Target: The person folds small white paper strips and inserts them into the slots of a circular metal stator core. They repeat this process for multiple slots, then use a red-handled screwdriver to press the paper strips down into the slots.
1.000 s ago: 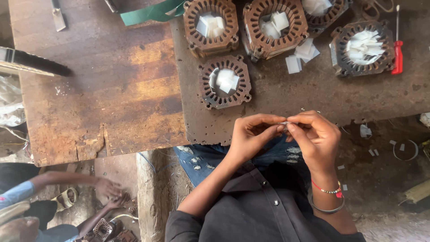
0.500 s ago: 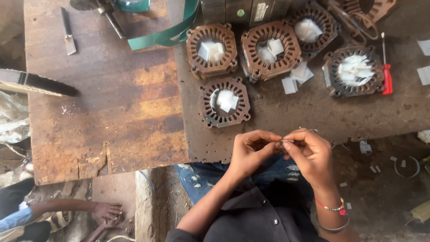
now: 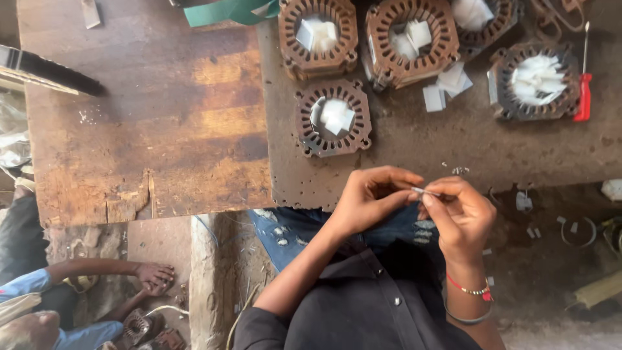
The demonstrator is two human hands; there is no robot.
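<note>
Your left hand [image 3: 372,198] and right hand [image 3: 461,217] met just below the tabletop [image 3: 162,129] edge, both pinched narrow on one thin strip [image 3: 424,191] held between the fingertips, over your lap. Can't tell what the strip was made of. Nearest stator [image 3: 334,118] sat on the tabletop above your left hand, white paper in its bore. Three more stators [image 3: 317,35] lined up behind it, loose paper pieces [image 3: 444,87] between them. Red screwdriver [image 3: 584,91] lay at the far right. Another person's hand [image 3: 154,275] rested on the floor, lower left
</note>
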